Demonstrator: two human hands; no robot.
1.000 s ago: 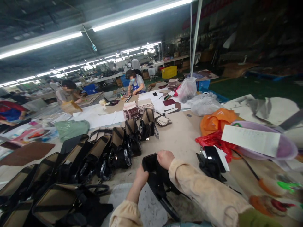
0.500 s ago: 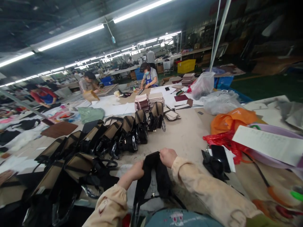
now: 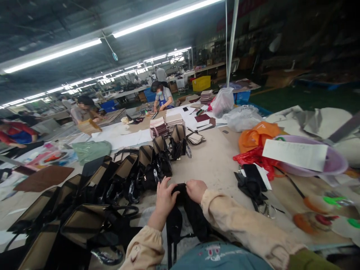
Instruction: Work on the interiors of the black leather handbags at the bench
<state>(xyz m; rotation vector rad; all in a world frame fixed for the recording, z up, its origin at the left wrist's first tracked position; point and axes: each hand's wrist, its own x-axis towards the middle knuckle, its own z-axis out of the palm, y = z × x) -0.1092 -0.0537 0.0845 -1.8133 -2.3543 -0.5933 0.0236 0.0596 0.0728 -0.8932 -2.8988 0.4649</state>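
A black fabric piece with straps (image 3: 194, 213), apparently part of a bag, hangs in front of me above the table edge. My right hand (image 3: 197, 190) is closed on its upper right corner, with the fingers curled in. At the upper left edge of the piece, my left hand (image 3: 165, 198) pinches with thumb and forefinger while its other fingers stand raised. A small metal fitting shows among the straps, and the lower end is partly hidden by my teal apron (image 3: 219, 257). Close to my left hand stand black bags with tan insides (image 3: 146, 155), lined up in rows.
Stacked panels (image 3: 159, 127) lie beyond the bags. To the right are an orange bag (image 3: 257, 137), a red plastic bag (image 3: 253, 157), a lilac basin (image 3: 336, 161) with a paper across it, and black pieces (image 3: 250, 183). A co-worker (image 3: 163, 97) sits across the table.
My left hand has shifted its grip at the top edge and lifted its outer fingers. My right hand stays on its corner. The view has turned a little to the right.
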